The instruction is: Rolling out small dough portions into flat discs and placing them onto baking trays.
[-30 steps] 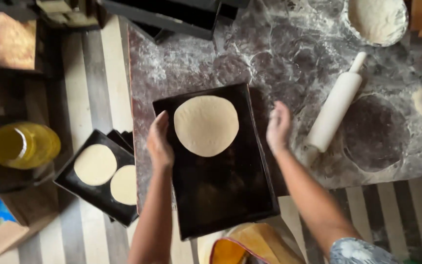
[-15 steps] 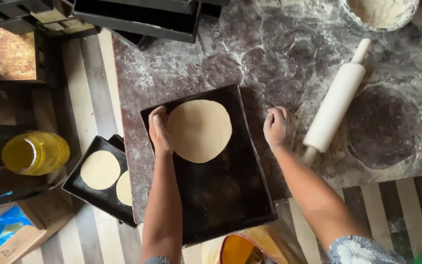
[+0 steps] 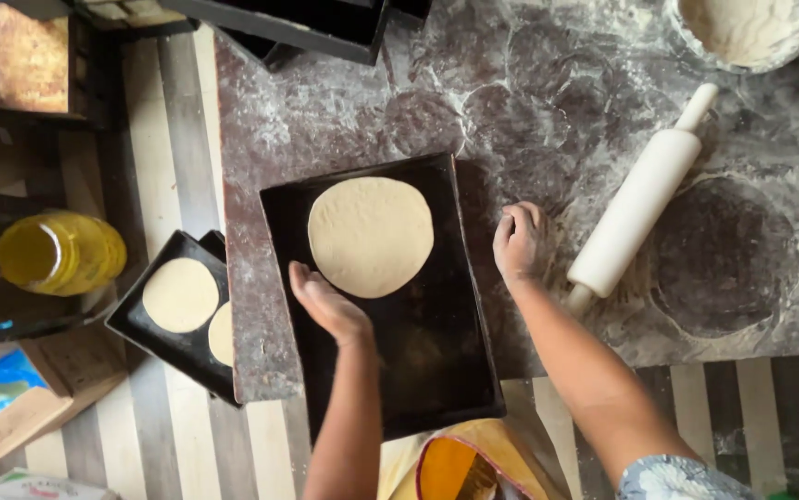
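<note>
While spread loosely, left hand (image 3: 327,306) grip touching dough round (image 3: 370,236) edge on black tray (image 3: 436,370). Right hand (image 3: 520,243) curled, off tray on counter (image 3: 344,111). Earlier gripping tray sides.

1. Your left hand (image 3: 327,304) covers part of the black tray (image 3: 436,370), so you cannot tell whether its fingertips touch the dough round (image 3: 370,236).
2. The flour bowl (image 3: 748,32) is cut off by the top edge.
3. On the lower tray (image 3: 126,319), the 2nd dough round (image 3: 222,333) is half hidden behind the counter (image 3: 344,111).
4. The rolling pin (image 3: 638,206) has its near handle partly hidden by your right hand (image 3: 520,243) and forearm.
</note>
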